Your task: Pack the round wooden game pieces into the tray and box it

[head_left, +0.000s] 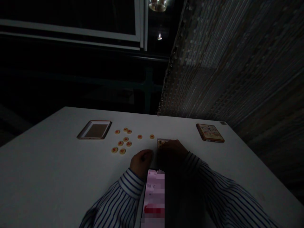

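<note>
Everything's laid out on a plain white table (59,174), pretty dimly lit. Ten round pieces (125,139) marked in red are scattered left of the middle, with two at the back basically touching. A shallow open box (97,130), brown inside, is set further left. Near the middle, a small container (159,139) is mostly hidden. On the right, a flat box with a printed top (210,132) is placed, near a little dark patch (222,123) at the far corner.

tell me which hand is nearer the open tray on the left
Left. The left hand is right of the open tray and closer to the wearer, not touching it; the right hand is farther right, at a small box.
</note>
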`<action>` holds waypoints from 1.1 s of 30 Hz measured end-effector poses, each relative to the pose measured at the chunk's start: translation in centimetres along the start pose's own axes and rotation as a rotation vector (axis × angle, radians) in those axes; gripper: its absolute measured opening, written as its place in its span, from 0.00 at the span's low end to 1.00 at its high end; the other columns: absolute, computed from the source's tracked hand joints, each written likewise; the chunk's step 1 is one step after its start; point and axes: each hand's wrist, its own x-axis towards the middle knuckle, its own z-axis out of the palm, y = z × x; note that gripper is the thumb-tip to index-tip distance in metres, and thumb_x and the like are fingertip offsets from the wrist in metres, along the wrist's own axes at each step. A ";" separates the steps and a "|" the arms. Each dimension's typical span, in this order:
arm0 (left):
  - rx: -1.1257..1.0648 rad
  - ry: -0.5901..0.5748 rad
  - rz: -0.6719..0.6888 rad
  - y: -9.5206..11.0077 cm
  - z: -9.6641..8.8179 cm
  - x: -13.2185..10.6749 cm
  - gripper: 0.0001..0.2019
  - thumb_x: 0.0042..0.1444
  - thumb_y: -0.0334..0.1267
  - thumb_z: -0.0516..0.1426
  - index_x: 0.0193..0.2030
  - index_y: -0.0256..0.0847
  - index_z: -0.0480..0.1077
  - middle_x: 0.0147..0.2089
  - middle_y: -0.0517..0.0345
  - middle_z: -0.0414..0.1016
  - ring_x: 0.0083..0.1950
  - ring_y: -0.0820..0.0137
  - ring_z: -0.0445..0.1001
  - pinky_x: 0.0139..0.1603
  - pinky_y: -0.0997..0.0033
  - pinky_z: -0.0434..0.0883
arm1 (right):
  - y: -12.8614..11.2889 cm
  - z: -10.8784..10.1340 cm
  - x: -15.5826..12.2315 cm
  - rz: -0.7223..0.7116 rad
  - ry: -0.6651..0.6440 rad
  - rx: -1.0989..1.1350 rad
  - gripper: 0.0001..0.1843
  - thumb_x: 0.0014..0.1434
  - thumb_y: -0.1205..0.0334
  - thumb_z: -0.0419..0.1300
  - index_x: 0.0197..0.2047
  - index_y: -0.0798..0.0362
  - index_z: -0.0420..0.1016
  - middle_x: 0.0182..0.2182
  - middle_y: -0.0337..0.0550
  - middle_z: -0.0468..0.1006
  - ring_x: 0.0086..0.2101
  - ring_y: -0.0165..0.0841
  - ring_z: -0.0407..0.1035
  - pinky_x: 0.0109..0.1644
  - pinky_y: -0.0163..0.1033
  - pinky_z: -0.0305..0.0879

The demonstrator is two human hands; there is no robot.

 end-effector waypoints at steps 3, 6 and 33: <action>0.002 -0.002 -0.006 0.2 0.0 0.0 0.12 0.45 0.39 0.54 0.34 0.38 0.73 0.33 0.53 0.76 0.35 0.67 0.73 0.39 0.67 0.69 | -0.1 -0.1 0.1 -0.024 -0.006 0.008 0.14 0.52 0.52 0.52 0.35 0.48 0.74 0.34 0.45 0.76 0.36 0.35 0.68 0.34 0.34 0.58; 0.006 -0.005 -0.008 0.2 0.0 0.0 0.12 0.45 0.39 0.54 0.34 0.38 0.73 0.34 0.52 0.77 0.35 0.67 0.73 0.38 0.67 0.70 | 0.1 0.0 0.2 -0.027 -0.016 0.016 0.14 0.52 0.52 0.52 0.35 0.48 0.74 0.34 0.45 0.76 0.36 0.34 0.68 0.34 0.33 0.57; 0.336 0.231 0.166 -0.9 -7.5 -1.5 0.13 0.48 0.43 0.52 0.37 0.40 0.71 0.38 0.53 0.74 0.40 0.67 0.72 0.44 0.68 0.68 | 1.9 -1.7 0.2 0.026 0.188 0.119 0.14 0.58 0.61 0.47 0.44 0.50 0.70 0.42 0.42 0.73 0.42 0.33 0.65 0.44 0.36 0.57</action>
